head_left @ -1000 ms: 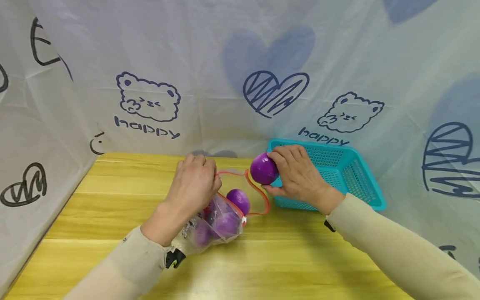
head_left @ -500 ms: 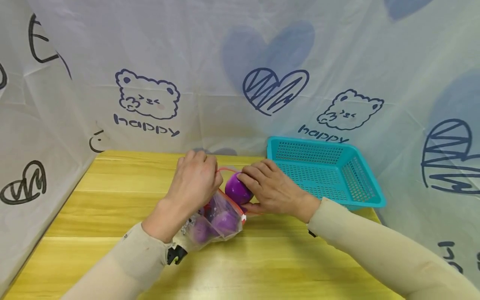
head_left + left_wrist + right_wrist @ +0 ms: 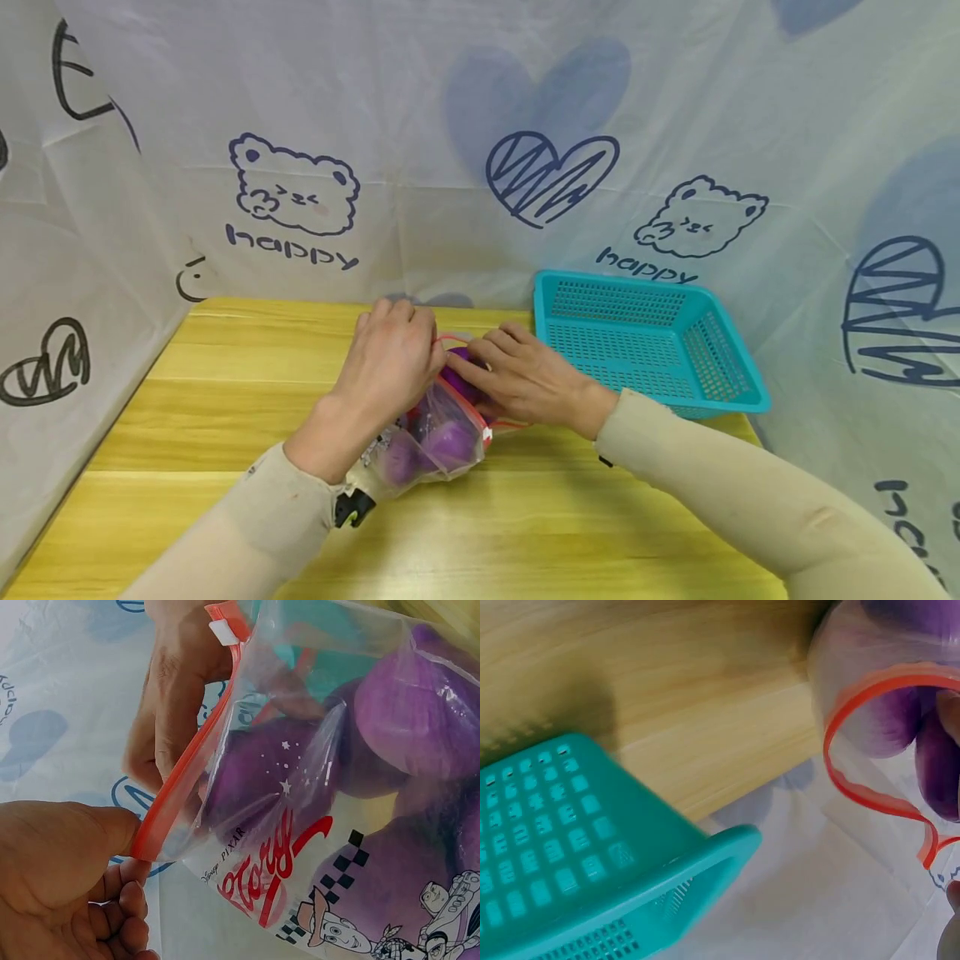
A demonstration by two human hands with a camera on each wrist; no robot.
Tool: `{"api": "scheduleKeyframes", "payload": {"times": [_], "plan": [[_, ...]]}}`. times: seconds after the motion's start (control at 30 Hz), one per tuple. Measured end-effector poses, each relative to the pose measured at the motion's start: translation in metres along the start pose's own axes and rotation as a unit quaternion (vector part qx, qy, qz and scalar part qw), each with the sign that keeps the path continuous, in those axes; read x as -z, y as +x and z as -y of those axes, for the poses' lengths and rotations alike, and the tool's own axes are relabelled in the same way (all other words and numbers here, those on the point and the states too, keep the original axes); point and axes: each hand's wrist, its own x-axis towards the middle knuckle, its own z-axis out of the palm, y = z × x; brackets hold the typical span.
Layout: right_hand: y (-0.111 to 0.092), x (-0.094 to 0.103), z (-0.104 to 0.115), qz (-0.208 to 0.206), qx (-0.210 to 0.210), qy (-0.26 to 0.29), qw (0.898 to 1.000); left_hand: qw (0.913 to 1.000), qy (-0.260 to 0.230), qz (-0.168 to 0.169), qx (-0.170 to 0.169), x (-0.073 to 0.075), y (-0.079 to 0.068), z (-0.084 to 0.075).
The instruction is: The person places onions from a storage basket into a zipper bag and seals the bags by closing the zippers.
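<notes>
A clear zip bag [image 3: 431, 477] with a red zip edge and printed cartoon figures lies on the table, with several purple onions [image 3: 416, 712] inside. My left hand [image 3: 386, 358] pinches the red edge at one corner of the bag's mouth, thumb on top in the left wrist view. At the mouth, my right hand [image 3: 525, 377] holds another purple onion [image 3: 937, 769], which sits just within the red rim. My right fingertips are partly hidden behind the bag film in the left wrist view.
A turquoise perforated basket [image 3: 738, 358] stands at the back right of the wooden table [image 3: 225, 392], close beside my right forearm. A pale printed cloth [image 3: 420, 108] hangs behind the table and at both sides.
My right hand has carried the onion left from beside the basket into the bag's mouth. My left hand keeps its pinch on the bag's edge, almost still.
</notes>
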Motion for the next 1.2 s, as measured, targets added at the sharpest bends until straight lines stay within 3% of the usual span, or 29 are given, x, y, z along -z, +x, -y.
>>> {"api": "scheduleKeyframes", "payload": {"times": [0.2, 0.37, 0.53, 0.63, 0.73, 0.87, 1.0, 1.07, 1.1, 1.2], "plan": [[0.003, 0.0, 0.004, -0.017, 0.014, -0.032, 0.999, 0.9997, -0.004, 0.018, 0.015, 0.003, 0.0, 0.0], [-0.002, 0.002, 0.006, -0.058, 0.012, -0.007, 0.998, 0.9986, -0.024, 0.032, 0.034, 0.007, 0.001, 0.002], [-0.017, 0.006, 0.005, -0.101, -0.07, 0.036, 0.992, 0.9967, -0.038, 0.046, 0.056, 0.011, 0.0, 0.008], [-0.031, 0.008, 0.007, -0.085, -0.153, 0.058, 0.983, 0.9958, -0.039, 0.05, 0.066, 0.013, -0.001, 0.01], [-0.045, 0.01, 0.013, -0.046, -0.237, 0.076, 0.968, 0.9957, -0.037, 0.049, 0.069, 0.014, -0.002, 0.012], [-0.054, 0.011, 0.025, 0.021, -0.326, 0.118, 0.938, 0.996, -0.034, 0.046, 0.069, 0.016, -0.003, 0.012], [-0.051, 0.013, 0.035, 0.088, -0.396, 0.218, 0.888, 0.996, -0.031, 0.043, 0.072, 0.017, -0.003, 0.012], [-0.045, 0.017, 0.035, 0.102, -0.424, 0.266, 0.86, 0.9959, -0.031, 0.041, 0.074, 0.018, -0.003, 0.011], [-0.042, 0.019, 0.034, 0.102, -0.433, 0.281, 0.85, 0.9959, -0.031, 0.041, 0.075, 0.019, -0.003, 0.011], [-0.03, 0.028, 0.023, 0.078, -0.441, 0.29, 0.846, 0.9959, -0.026, 0.035, 0.079, 0.023, -0.003, 0.008]]}}
